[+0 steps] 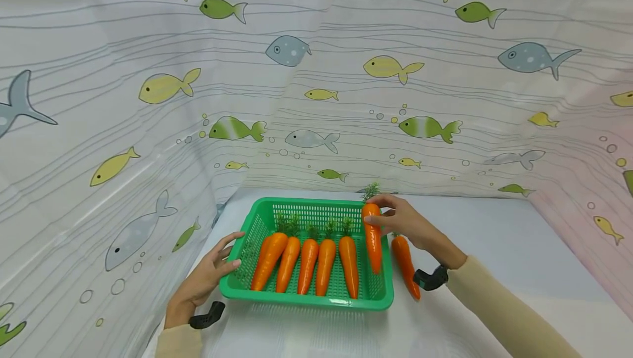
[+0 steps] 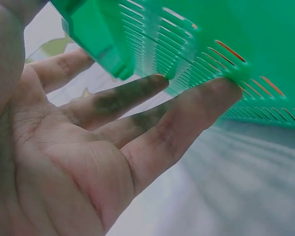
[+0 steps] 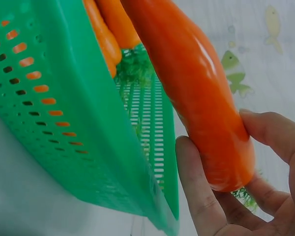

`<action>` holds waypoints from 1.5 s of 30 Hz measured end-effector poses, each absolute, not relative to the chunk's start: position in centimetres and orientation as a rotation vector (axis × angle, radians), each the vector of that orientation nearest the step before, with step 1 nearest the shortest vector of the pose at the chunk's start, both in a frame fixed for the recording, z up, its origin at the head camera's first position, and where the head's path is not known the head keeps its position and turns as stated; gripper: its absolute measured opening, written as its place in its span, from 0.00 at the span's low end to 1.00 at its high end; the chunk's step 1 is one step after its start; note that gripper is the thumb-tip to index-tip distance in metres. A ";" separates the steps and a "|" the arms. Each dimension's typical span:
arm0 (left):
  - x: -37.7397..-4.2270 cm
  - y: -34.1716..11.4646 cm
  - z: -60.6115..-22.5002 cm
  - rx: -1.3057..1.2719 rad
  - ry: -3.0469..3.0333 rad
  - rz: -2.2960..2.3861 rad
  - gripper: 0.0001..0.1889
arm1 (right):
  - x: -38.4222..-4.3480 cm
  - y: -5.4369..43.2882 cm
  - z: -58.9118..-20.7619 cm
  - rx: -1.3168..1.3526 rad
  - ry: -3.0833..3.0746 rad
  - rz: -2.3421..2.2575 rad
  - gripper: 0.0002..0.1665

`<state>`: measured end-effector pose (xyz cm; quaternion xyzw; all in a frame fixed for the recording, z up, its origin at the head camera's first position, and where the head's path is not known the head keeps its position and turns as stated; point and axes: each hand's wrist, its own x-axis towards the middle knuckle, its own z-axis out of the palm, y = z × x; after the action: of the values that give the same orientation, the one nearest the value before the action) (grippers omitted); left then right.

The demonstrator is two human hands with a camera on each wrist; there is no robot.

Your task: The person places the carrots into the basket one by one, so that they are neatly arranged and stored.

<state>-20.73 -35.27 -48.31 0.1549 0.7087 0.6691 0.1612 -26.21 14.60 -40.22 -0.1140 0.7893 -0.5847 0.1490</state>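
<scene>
Near its leafy top, my right hand [image 1: 406, 222] pinches an orange carrot [image 1: 373, 245] between thumb and fingers. The carrot hangs tip down over the right end of a green plastic basket [image 1: 306, 302]. In the right wrist view, the thick end of the held carrot [image 3: 206, 93] lies between the thumb and fingers, beside the basket rim [image 3: 96, 105]. My left hand [image 1: 205, 275] is at the basket's left side. Its outstretched fingers [image 2: 169, 123] touch the slotted outer wall in the left wrist view. Several carrots [image 1: 307, 266] lie side by side in the basket, green tops toward the back.
Another carrot [image 1: 406, 266] lies on the white table [image 1: 475, 231], just right of the basket and below my right wrist. A fish-patterned sheet [image 1: 346, 127] hangs behind the table and along both sides. Each wrist carries a black strap-on device [image 1: 207, 315].
</scene>
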 end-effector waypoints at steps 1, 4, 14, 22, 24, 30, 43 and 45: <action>-20.7 -35.3 -48.3 0.444 2.021 1.912 0.35 | -26.3 14.3 -40.2 -0.333 2.259 -1.686 0.35; -20.7 -35.3 -48.3 0.449 2.019 1.913 0.35 | -26.4 13.5 -40.1 -0.355 2.242 -1.693 0.34; -20.6 -35.3 -48.4 0.475 1.998 1.915 0.35 | -26.6 10.5 -40.8 -0.442 2.188 -1.694 0.30; -20.6 -35.3 -48.5 0.467 1.993 1.920 0.36 | -26.9 8.0 -40.6 -0.476 2.168 -1.681 0.28; -20.6 -35.3 -48.4 0.462 1.994 1.920 0.36 | -27.0 7.4 -40.5 -0.480 2.156 -1.678 0.28; -20.6 -35.3 -48.3 0.423 2.006 1.916 0.36 | -27.3 5.4 -41.0 -0.488 2.151 -1.645 0.29; -20.5 -35.2 -48.5 0.420 2.024 1.909 0.36 | -26.7 0.6 -42.4 -0.512 2.184 -1.561 0.25; -20.6 -35.3 -48.5 0.421 2.033 1.906 0.36 | -26.6 0.0 -42.6 -0.517 2.188 -1.550 0.24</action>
<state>-20.56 -35.26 -48.50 0.1476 0.7119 0.6675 0.1610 -26.56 0.02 -42.64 -0.1853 0.7843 -0.5558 0.2040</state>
